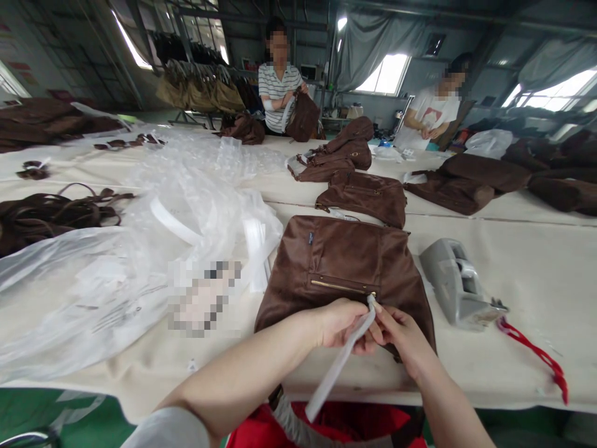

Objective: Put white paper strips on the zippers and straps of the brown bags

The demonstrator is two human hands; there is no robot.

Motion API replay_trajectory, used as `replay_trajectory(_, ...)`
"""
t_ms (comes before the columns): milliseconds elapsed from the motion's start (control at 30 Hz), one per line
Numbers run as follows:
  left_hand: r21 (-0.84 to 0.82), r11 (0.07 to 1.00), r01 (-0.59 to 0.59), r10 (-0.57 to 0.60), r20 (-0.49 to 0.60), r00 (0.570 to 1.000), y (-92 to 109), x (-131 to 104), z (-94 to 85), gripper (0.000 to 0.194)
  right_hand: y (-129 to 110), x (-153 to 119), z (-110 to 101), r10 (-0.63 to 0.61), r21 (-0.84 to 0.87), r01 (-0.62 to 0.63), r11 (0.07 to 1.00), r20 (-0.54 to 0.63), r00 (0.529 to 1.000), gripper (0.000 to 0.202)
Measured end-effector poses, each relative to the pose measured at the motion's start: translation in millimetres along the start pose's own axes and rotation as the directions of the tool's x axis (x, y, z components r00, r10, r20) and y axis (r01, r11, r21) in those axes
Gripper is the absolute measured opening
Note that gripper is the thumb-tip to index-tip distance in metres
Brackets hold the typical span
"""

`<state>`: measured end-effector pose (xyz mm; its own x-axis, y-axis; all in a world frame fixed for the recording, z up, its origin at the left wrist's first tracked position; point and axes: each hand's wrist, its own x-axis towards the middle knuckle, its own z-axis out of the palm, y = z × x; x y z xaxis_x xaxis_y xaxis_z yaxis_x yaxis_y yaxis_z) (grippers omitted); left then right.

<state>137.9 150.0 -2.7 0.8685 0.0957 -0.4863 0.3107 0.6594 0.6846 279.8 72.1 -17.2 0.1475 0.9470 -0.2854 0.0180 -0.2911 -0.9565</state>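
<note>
head view is showing us a brown bag (347, 252), which is lying flat on the counter (513, 267), directly in front of us. our right hand (396, 326) is pinching a white strip (342, 361) between thumb and fingers, close to the right end of the brass zipper (339, 286). our left hand (339, 322) is curling its fingers just beside the strip; whether it is gripping the strip also, we cannot tell. the free end of the strip is hanging toward us, past the counter's edge. we are judging the strip to be very light, thin and soft, probably easy to crease, so we are favouring a gentle fingertip hold near the zipper. the bag is looking supple, rather heavier, maybe a little slippery; for moving it, we are preferring to hold both sides, not the zipper. at the right, a grey tape dispenser (450, 283) is standing just beside the bag; at the left, clear plastic (200, 180) is spreading over the counter.
</note>
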Motion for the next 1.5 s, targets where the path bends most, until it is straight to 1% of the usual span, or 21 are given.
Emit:
replay_trajectory(67,0.135,0.990,-0.035,0.043,-0.053,0.998,-3,0,4.3,0.057,1,-1,0,-0.007,-0.008,0.007,1.000,-0.019,1.000,0.048)
replay_trajectory(133,0.358,0.931,-0.076,0.127,-0.120,0.985,-2,-12,9.8,0.056,4,-2,-2,-0.010,0.021,0.012,1.000,-0.061,0.998,0.048)
replay_trajectory(200,0.650,0.752,-0.114,0.298,-0.180,0.938,4,-36,13.6,0.041,8,-5,-8,-0.009,0.090,0.019,0.996,-0.109,0.994,0.047)
replay_trajectory(267,0.851,0.510,-0.126,0.483,-0.162,0.861,16,-68,11.7,0.029,11,-8,-13,-0.006,0.167,0.029,0.986,-0.139,0.990,0.045)
replay_trajectory(333,0.883,0.447,-0.141,0.546,-0.144,0.825,30,-99,-0.3,0.026,13,-9,-16,-0.007,0.196,0.037,0.980,-0.153,0.988,0.043)
replay_trajectory(433,0.738,0.647,-0.193,0.459,-0.176,0.871,46,-130,-40.6,0.030,12,-6,-14,0.013,0.166,0.018,0.986,-0.184,0.983,0.045)
replay_trajectory(533,0.431,0.819,-0.379,0.487,-0.171,0.856,46,-136,-93.4,0.035,9,0,-7,0.033,0.117,-0.007,0.993,-0.221,0.975,0.047)
replay_trajectory(633,0.150,0.872,-0.465,0.484,-0.132,0.865,38,-131,-133.1,0.034,7,-3,-2,-0.016,0.034,0.025,0.999,-0.239,0.971,0.047)
replay_trajectory(700,0.005,0.869,-0.495,0.491,-0.130,0.861,33,-128,-146.2,0.033,5,-11,-7,-0.102,-0.097,0.077,0.992,-0.284,0.953,0.047)
replay_trajectory(767,-0.113,0.835,-0.539,0.519,-0.163,0.839,32,-127,-151.0,0.034,2,-19,-20,-0.203,-0.317,0.073,0.946,-0.400,0.894,0.046)
replay_trajectory(867,-0.207,0.788,-0.580,0.533,-0.244,0.810,32,-125,-152.1,0.032,-3,-22,-54,-0.363,-0.623,-0.120,0.773,-0.589,0.722,0.046)
replay_trajectory(900,-0.224,0.778,-0.587,0.529,-0.269,0.805,33,-124,-152.2,0.031,-4,-20,-65,-0.384,-0.669,-0.177,0.722,-0.600,0.702,0.049)
replay_trajectory(933,-0.235,0.770,-0.593,0.526,-0.291,0.799,33,-122,-152.4,0.031,-4,-17,-75,-0.369,-0.694,-0.210,0.688,-0.584,0.723,0.052)
replay_trajectory(1000,-0.246,0.761,-0.601,0.521,-0.320,0.791,32,-119,-153.0,0.029,-1,-9,-87,-0.250,-0.699,-0.242,0.673,-0.523,0.815,0.057)
replay_trajectory(1067,-0.244,0.759,-0.604,0.519,-0.335,0.786,31,-116,-153.4,0.029,1,-4,-89,-0.096,-0.617,-0.259,0.743,-0.482,0.871,0.056)
replay_trajectory(1133,-0.233,0.759,-0.608,0.519,-0.347,0.781,30,-114,-153.6,0.028,0,-3,-83,0.045,-0.395,-0.237,0.888,-0.437,0.898,0.055)
replay_trajectory(1200,-0.224,0.755,-0.616,0.522,-0.365,0.771,29,-112,-154.1,0.027,-10,-6,-74,0.176,-0.111,-0.218,0.970,-0.297,0.938,0.056)
replay_trajectory(1267,-0.216,0.748,-0.627,0.522,-0.391,0.758,29,-111,-155.4,0.027,-29,-9,-67,0.253,0.058,-0.247,0.967,-0.143,0.957,0.056)
replay_trajectory(1333,-0.210,0.741,-0.638,0.518,-0.426,0.742,30,-109,-157.5,0.027,-57,-10,-62,0.279,0.110,-0.272,0.956,-0.052,0.959,0.053)
replay_trajectory(1400,-0.208,0.734,-0.647,0.508,-0.464,0.726,30,-109,-159.7,0.027,-90,-10,-56,0.270,0.115,-0.265,0.957,-0.036,0.962,0.048)
replay_trajectory(1500,-0.209,0.725,-0.656,0.493,-0.508,0.706,30,-109,-162.1,0.027,-141,-8,-41,0.194,0.077,-0.187,0.979,-0.104,0.975,0.043)
